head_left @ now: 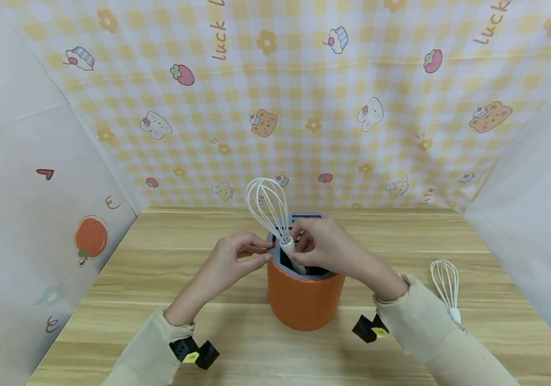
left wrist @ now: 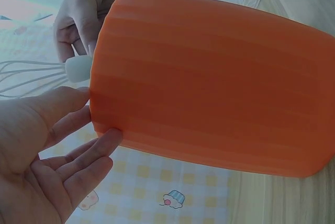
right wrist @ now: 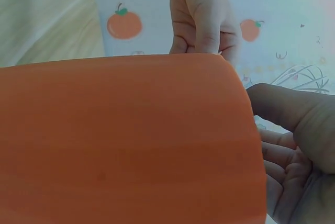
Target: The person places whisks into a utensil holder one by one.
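Note:
A white whisk (head_left: 268, 206) stands tilted, wire loops up, with its handle lowered into a slot of an orange utensil holder (head_left: 304, 300) that has a grey slotted top. My right hand (head_left: 326, 244) pinches the whisk's handle near its collar; the holder hides part of that grip in the right wrist view. At the holder's left rim, my left hand (head_left: 237, 260) rests its fingertips and thumb, the fingers only slightly bent. In the left wrist view, one fingertip of the left hand (left wrist: 63, 150) touches the orange side wall.
A second white whisk (head_left: 446, 287) lies on the wooden table (head_left: 184, 230) at the right, partly behind the right sleeve. A yellow checked cloth (head_left: 304, 69) hangs behind the table, and pale cloths hang at both sides.

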The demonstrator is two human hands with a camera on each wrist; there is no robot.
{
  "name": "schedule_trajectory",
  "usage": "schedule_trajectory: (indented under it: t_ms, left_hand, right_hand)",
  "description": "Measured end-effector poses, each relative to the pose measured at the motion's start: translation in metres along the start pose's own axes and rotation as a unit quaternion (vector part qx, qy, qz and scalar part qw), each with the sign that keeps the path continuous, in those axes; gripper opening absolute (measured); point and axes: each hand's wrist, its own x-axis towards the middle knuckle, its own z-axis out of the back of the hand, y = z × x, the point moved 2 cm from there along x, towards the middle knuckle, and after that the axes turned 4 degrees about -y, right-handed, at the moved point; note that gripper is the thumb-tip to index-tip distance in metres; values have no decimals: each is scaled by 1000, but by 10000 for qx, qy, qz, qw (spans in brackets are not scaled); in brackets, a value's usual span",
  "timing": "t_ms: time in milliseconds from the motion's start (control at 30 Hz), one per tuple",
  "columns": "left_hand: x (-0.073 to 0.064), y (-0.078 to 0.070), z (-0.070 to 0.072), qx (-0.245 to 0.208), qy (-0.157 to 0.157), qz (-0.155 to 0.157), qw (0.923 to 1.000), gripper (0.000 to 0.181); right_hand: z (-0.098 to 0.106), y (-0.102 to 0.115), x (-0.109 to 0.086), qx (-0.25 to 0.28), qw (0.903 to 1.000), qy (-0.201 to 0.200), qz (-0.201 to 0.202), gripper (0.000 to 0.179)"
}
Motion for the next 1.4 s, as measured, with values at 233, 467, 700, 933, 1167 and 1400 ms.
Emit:
schedule_trajectory:
  t_ms: [233, 467, 700, 933, 1167, 1400]
  left_hand:
    - [-1, 0, 0, 38, 29, -37, 10000, 13]
    - [-3, 1, 0, 160, -37, -96, 9998, 15]
    - [-5, 1, -1, 135, -44, -80, 9999, 14]
    - [-6, 1, -2, 196, -73, -63, 9998, 11]
    - [-3, 3, 0, 253, -49, -63, 9996, 11]
    - [-1, 4, 2, 228, -31, -33, 9997, 11]
  right_hand:
    - [-7, -2, 0, -79, 9997, 213, -36, 17]
    - [-13, -6, -2, 86, 9993, 357, -14, 15]
    - [-14, -6, -5, -22, 9991, 421, -106, 16]
    - [-12, -5, -6, -94, 9994, 284, -173, 13]
    - [-12, -7, -3, -274, 9991, 243, -209, 14]
    - [-10, -6, -2, -194, 9993, 244, -190, 13]
